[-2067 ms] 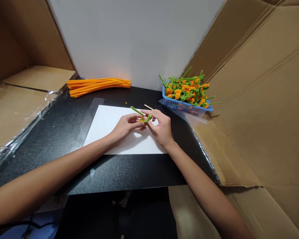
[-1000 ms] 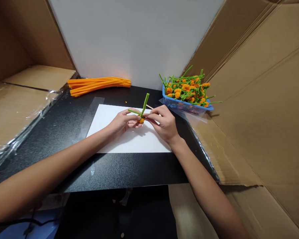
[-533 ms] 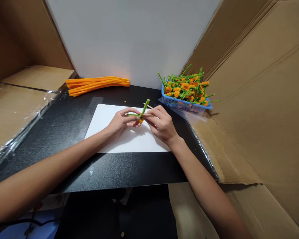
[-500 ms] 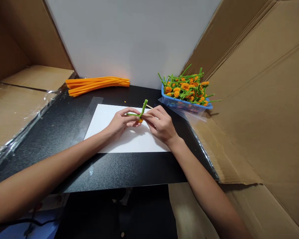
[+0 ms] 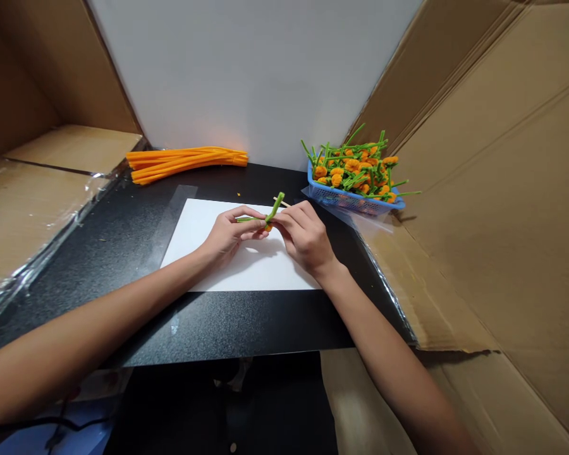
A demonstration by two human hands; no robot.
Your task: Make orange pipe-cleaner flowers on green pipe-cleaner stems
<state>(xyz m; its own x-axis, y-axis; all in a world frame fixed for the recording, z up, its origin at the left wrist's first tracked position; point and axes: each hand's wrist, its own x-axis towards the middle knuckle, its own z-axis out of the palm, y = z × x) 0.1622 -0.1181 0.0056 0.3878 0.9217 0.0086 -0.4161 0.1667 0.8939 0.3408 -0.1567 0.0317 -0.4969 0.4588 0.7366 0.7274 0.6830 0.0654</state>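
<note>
Above the white sheet (image 5: 246,272), my left hand (image 5: 232,232) pinches a small pipe-cleaner pumpkin (image 5: 268,227) with green stems. Its orange part is mostly covered by my fingers. One green pipe-cleaner end (image 5: 277,203) sticks up between the hands, and another runs along my left fingers. My right hand (image 5: 307,237) is closed at the same piece, its fingertips meeting those of the left. A thin pale stick (image 5: 281,201) pokes out behind my right fingers; where it is gripped is hidden.
A bundle of orange pipe cleaners (image 5: 187,163) lies at the back left of the black table (image 5: 246,328). At the back right, a blue basket (image 5: 355,200) holds several orange-and-green pieces. Cardboard walls (image 5: 502,189) stand at both sides, with a white panel behind.
The upright green end leans a little further right and sits slightly lower. More of the pale stick shows. Both hands keep their hold in nearly the same place.
</note>
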